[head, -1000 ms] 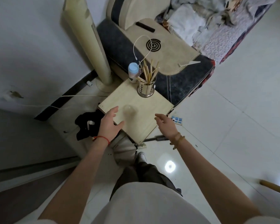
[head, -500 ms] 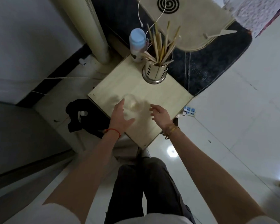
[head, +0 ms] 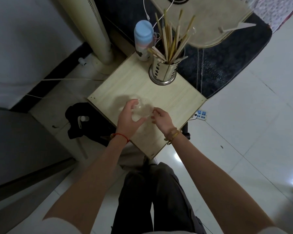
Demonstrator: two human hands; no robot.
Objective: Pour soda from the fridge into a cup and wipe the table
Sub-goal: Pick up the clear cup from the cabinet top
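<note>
Head view: left hand wraps the clear cup on the worktop; right hand pinches its rim.

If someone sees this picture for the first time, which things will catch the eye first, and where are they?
First, the two hands meeting at the clear cup near the front of the small wooden table: the left hand wraps it, the right hand touches its rim. Next, the metal holder full of chopsticks at the table's far corner, with a blue-capped bottle beside it.
</note>
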